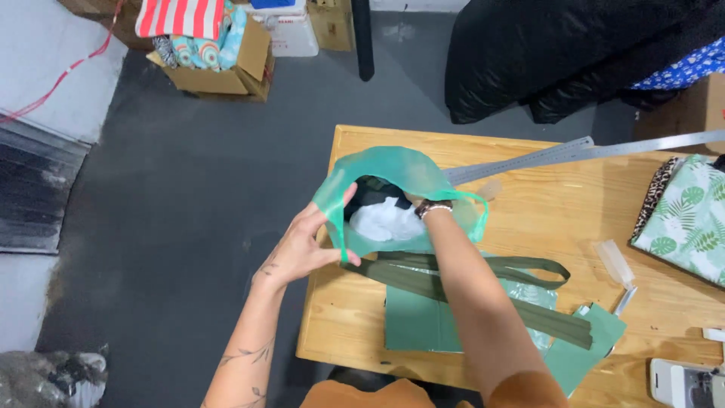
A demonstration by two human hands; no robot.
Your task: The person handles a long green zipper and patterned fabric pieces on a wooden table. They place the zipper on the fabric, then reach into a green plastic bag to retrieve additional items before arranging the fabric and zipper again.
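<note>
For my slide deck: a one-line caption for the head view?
Left hand holds open a green plastic bag while the right hand reaches inside, over a wooden table.

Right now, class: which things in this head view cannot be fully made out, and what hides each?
- Right hand: sunk inside the green plastic bag; only the wrist shows.
- Bag contents: white and dark shapes, unclear through the opening.
- Leaf-print fabric: cut off by the right edge.
- Metal ruler: near end behind the bag.

Left hand (pixel 306 245) pinches with thumb and fingers; right hand (pixel 423 202) is hidden past the wrist, forearm extended.
</note>
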